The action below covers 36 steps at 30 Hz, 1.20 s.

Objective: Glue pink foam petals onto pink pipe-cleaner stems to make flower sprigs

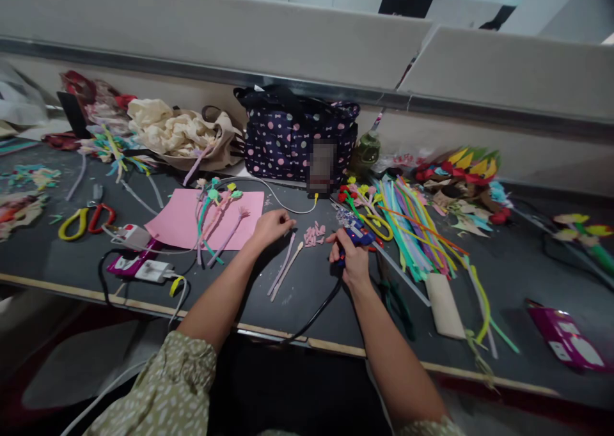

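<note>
From where I stand, the person's right hand (354,261) is wrapped round the grip of a blue glue gun (359,231), its nozzle end pointing away over the dark tabletop (508,263). A long, pale glue stick (403,275) juts from the gun's back, and a black cord (317,309) runs down to the table's edge. The left hand (271,229) hovers or rests beside a pink sheet (169,217), fingers curled in; I can't tell whether they pinch anything. Between the hands sit a little pile of pink pieces (314,234) and two thin stems (288,271), side by side. Right of the gun lies a bundle of colourful pipe cleaners (413,228); a dotted navy bag (275,135) stands behind.
</note>
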Available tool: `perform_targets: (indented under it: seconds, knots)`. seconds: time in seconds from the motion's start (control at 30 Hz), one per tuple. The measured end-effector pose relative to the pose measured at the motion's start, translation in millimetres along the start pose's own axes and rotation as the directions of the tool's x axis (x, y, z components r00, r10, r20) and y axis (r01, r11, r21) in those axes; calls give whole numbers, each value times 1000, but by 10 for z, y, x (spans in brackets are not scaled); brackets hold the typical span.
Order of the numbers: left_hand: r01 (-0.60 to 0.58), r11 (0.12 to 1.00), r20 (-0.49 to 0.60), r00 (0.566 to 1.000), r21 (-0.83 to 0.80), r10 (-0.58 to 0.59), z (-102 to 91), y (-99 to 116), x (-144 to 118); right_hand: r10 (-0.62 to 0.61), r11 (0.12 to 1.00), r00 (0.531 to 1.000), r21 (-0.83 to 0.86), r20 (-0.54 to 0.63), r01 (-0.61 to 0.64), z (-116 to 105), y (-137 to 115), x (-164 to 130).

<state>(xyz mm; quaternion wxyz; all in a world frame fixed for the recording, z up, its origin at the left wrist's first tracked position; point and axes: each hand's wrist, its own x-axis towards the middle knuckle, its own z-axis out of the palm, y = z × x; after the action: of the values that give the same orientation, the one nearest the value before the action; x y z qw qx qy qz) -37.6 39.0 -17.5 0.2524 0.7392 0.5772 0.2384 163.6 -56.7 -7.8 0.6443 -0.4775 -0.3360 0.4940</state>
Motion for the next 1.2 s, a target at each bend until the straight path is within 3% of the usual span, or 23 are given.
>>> perform_targets:
  seconds: [0.07, 0.2, 0.33, 0.5, 0.63, 0.73, 0.8, 0.87, 0.93, 1.03, 1.2]
  knots:
    - [2, 996, 77, 997, 88, -8, -21, 82, -34, 6, 1000, 1000, 3, 2, -6, 0, 2, -1]
    - [31, 968, 93, 994, 250, -55, -85, 189, -84, 15, 1000, 1000, 4, 2, -15, -5, 23, 7]
    - [-13, 931, 225, 972, 364, -75, -110, 198, -114, 8, 1000, 1000, 4, 8, -8, -14, 52, 18]
    - [-55, 941, 322, 945, 333, -59, -98, 178, -115, 13, 1000, 1000, 7, 5, -13, -13, 53, 21]
    - [-41, 962, 298, 954, 270, -43, -107, 192, -110, 3, 1000, 1000, 11, -5, -3, -10, 29, 14]
    - [2, 995, 252, 967, 103, -28, -88, 197, -98, 15, 1000, 1000, 10, 3, -15, -10, 18, 1]
    - [74, 988, 263, 964, -138, -35, -50, 200, -89, 19, 1000, 1000, 5, 4, -19, -14, 16, -6]
    - [196, 888, 306, 950, -416, -66, -6, 215, -86, 15, 1000, 1000, -2, 8, -15, -20, 17, -10]
    - [279, 756, 335, 938, -592, -84, 28, 248, -99, 7, 1000, 1000, -3, 12, -7, -27, 21, -10]
    - [317, 617, 378, 925, -720, -35, 45, 327, -150, 0, 1000, 1000, 0, -2, 0, -30, 33, -10]
    - [268, 558, 427, 888, -785, 173, 86, 461, -262, -21, 998, 999, -63, -29, 19, 0, 60, -27]
